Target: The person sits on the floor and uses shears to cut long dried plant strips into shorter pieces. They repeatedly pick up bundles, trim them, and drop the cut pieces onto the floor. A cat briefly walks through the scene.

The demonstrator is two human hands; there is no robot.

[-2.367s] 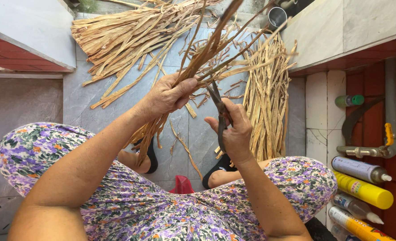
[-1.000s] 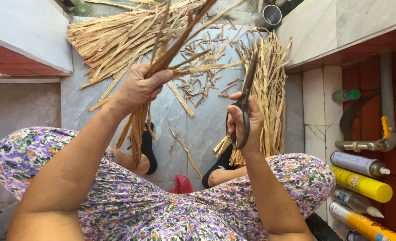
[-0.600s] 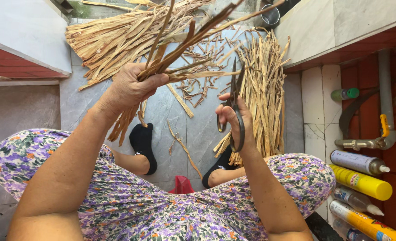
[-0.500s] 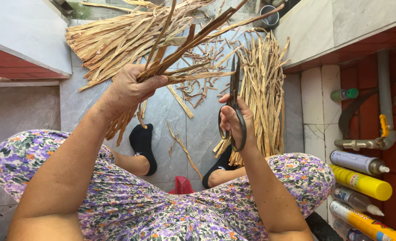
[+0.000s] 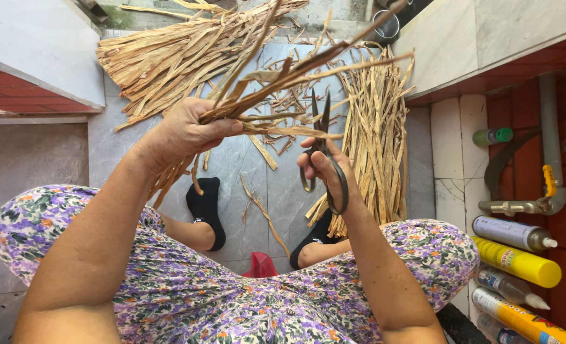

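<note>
- Left hand (image 5: 184, 134): closed round a bunch of dry brown strips (image 5: 276, 83), gripped near the lower third; upper ends fan up and to the right, lower ends hang below the fist toward the lap.
- Right hand (image 5: 324, 169): fingers through the loops of dark scissors (image 5: 321, 150), closed round the handles; blades point up and stand slightly apart, tips just beside the lowest strips of the bunch.
- Judgement, grip: the fan looks loose above the fist. A tighter hold w/ strips laid parallel should keep the ends level & stop single strips slipping past the blades.
- Judgement, cut: best taken deep in the blades, near the pivot, not at the tips; dry fibre tends to slide out of the tips. Blades square across the strips, a few at a time.
- Judgement, safety: left thumb & knuckles sit close to the cutting line; keep them well behind it. Blade points aim up toward the face, so angle them away.
- Floor (image 5: 257, 191): grey tile, offcuts scattered between two heaps: pale strip pile (image 5: 168, 57) at far left, straighter sorted bundle (image 5: 372, 146) at right, near the right hand.
- Also: feet in black socks (image 5: 206, 207) below the hands, flowered dress (image 5: 245, 293) over the knees, sealant tubes (image 5: 519, 261) by the red wall at far right.
</note>
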